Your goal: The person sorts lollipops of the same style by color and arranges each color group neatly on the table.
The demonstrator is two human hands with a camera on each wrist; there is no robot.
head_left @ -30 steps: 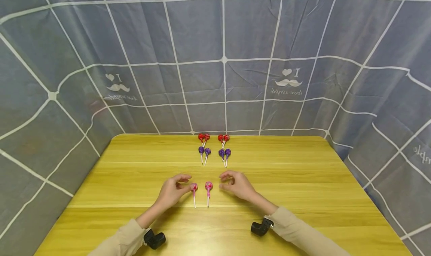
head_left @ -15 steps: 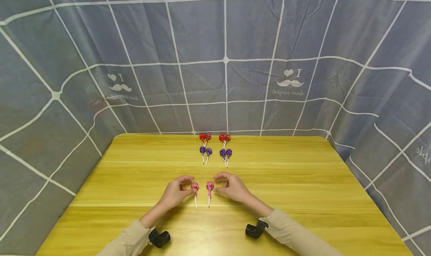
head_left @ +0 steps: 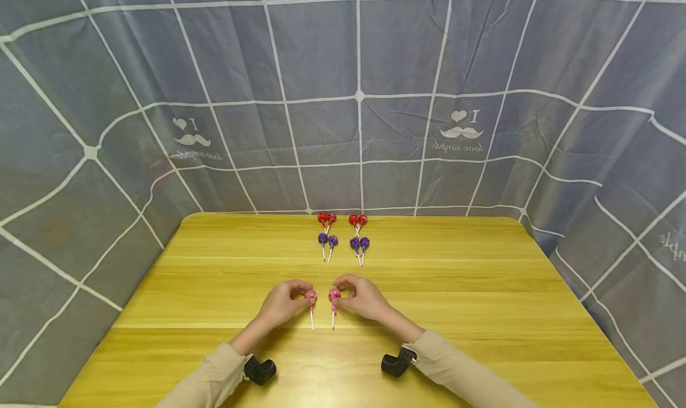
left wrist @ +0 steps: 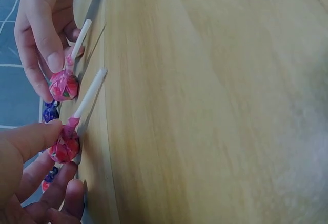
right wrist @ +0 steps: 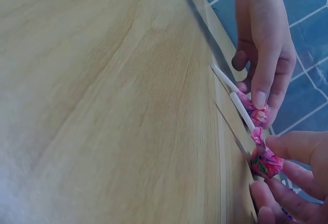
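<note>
Two lollipops in pink wrappers with white sticks lie side by side on the wooden table, sticks toward the person. My left hand (head_left: 281, 304) pinches the left pink lollipop (left wrist: 65, 148) at its wrapped head, thumb on one side and fingers on the other. Across a small gap, my right hand (head_left: 367, 299) pinches the right pink lollipop (right wrist: 267, 163) the same way. Thumbs and fingertips cover part of both heads in the head view, while the sticks stay in sight.
Farther back on the table (head_left: 455, 312) lie two pairs of purple lollipops (head_left: 333, 241), with two pairs of red lollipops (head_left: 358, 220) behind them near the far edge. A grey curtain (head_left: 321, 131) with white lines stands around the back and sides.
My right hand has moved left to the right pink lollipop, and its thumb and fingers have closed on it. The left hand has closed its fingers round the left one.
</note>
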